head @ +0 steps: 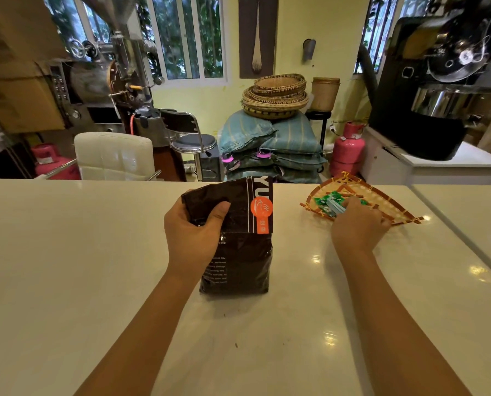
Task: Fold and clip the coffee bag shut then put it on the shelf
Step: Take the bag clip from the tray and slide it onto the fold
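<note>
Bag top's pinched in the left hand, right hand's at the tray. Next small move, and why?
Probably close the right hand on one clip and lift it out of the woven tray. The left hand holds the coffee bag's top folded, but nothing clips it yet.

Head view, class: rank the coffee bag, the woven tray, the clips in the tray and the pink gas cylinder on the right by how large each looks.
1. coffee bag
2. woven tray
3. pink gas cylinder, though it stands much farther back, so its true size is unsure
4. clips, partly hidden by the right hand
</note>
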